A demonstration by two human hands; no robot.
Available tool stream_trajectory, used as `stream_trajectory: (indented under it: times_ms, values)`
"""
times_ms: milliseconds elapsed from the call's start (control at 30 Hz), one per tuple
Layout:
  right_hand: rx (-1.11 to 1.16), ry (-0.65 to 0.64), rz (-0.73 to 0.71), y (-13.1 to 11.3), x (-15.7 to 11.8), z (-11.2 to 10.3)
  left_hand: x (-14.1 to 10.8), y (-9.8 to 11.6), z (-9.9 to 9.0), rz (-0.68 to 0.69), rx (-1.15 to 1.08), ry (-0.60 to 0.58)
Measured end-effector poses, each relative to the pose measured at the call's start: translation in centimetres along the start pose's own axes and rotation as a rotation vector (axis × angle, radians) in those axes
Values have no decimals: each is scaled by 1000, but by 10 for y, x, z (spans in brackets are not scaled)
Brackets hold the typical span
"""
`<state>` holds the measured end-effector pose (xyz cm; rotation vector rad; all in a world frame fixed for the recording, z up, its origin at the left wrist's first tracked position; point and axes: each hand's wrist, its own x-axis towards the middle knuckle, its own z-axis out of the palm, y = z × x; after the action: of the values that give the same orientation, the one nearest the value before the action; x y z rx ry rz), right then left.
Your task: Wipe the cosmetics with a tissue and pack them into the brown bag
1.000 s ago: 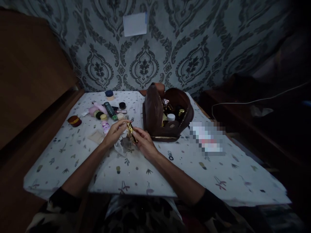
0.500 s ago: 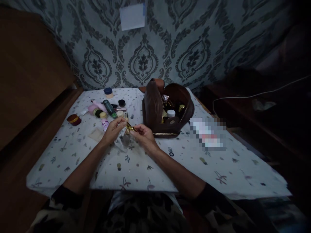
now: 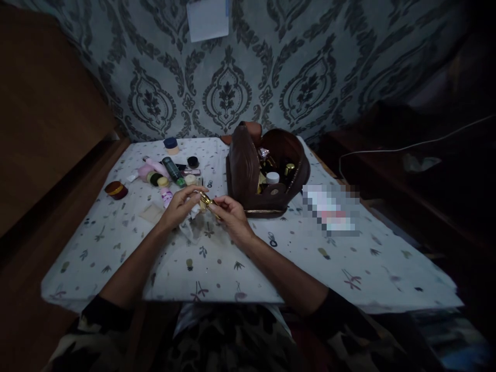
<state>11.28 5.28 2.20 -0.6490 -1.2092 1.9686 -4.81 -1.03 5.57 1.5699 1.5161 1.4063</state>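
Note:
Both hands meet over the table around a small gold tube. My left hand pinches its upper left end, fingers bent over it. The lower right end is between the thumb and fingers of my right hand. A crumpled whitish cloth or bag lies just under the hands. Right behind my right hand stands an open brown bag, with a white-lidded jar and a gold-capped item inside. A purple-and-white bottle lies beside my left hand.
On the patterned tablecloth at the left are a dark red jar, a green bottle, a blue-lidded jar, a black round lid and a flat beige packet. A pixelated item lies right of the bag.
The gold tube is tilted a little differently between my hands, and the fingers of my left hand reach further over it. The whole view has shifted slightly.

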Motion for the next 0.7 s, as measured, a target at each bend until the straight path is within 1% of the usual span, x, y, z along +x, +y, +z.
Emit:
stream_trajectory:
  times_ms: [100, 267, 333, 467, 533, 600, 700]
  values:
    - [-23, -9, -10, -1, -2, 1, 1, -1, 1, 3, 35, 48]
    - [-54, -32, -29, -4, -5, 4, 2, -2, 3, -46, 103, 120]
    - [-44, -24, -21, -6, -4, 3, 1, 0, 2, -47, 75, 113]
    - [13, -8, -10, -6, -2, 2, -1, 3, -1, -38, -10, -7]
    - [36, -9, -11, -6, -2, 2, -1, 4, -1, -26, -13, -36]
    - [59, -10, -17, -6, -1, 2, -1, 4, -1, -16, -7, -16]
    - [82, -7, -19, -6, -2, 3, 0, 3, 1, -19, 12, 47]
